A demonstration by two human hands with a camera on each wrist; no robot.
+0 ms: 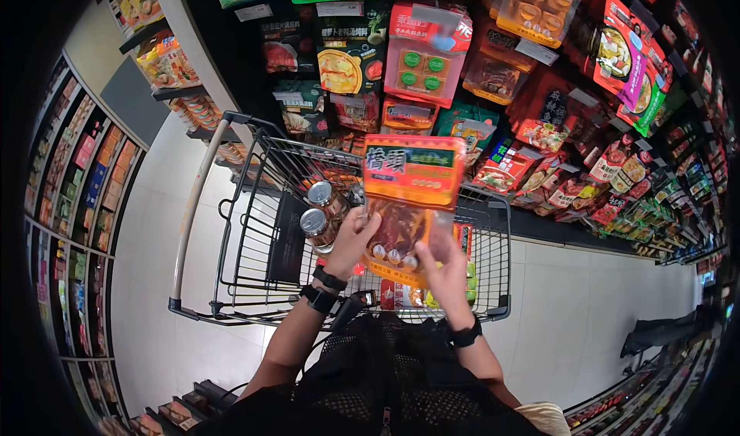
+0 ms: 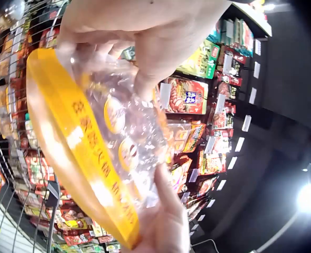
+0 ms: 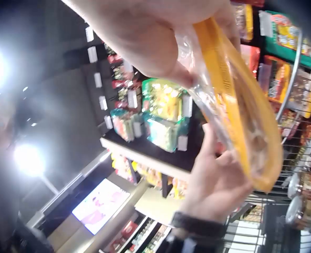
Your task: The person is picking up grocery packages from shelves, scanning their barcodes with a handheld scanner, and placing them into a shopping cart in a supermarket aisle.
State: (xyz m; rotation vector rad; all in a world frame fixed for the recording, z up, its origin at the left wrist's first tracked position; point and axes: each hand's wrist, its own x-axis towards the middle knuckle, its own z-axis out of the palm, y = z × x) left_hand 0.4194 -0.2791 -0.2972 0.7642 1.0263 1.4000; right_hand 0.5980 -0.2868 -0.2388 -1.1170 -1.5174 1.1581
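Observation:
Both hands hold a red and orange hot pot seasoning packet [image 1: 412, 166] over the shopping cart. It has a clear window with dark red-brown contents and a yellow bottom edge. My left hand [image 1: 353, 243] grips its left side, thumb on the front. On the lower right side, my right hand [image 1: 447, 270] pinches it, thumb also in front. From the left wrist the yellow strip of the packet [image 2: 81, 137] shows close up, with white round marks behind clear plastic. Seen from the right wrist, the packet [image 3: 229, 95] stands nearly edge-on between the hands.
The cart [image 1: 231, 259] holds lidded jars [image 1: 314, 222] at left and colourful packages [image 1: 408, 296] beneath the hands. Ahead, a shelf wall carries hanging pouches, among them a pink-red one [image 1: 426, 51]. More shelves [image 1: 85, 182] line the far left, across the pale floor [image 1: 586, 290].

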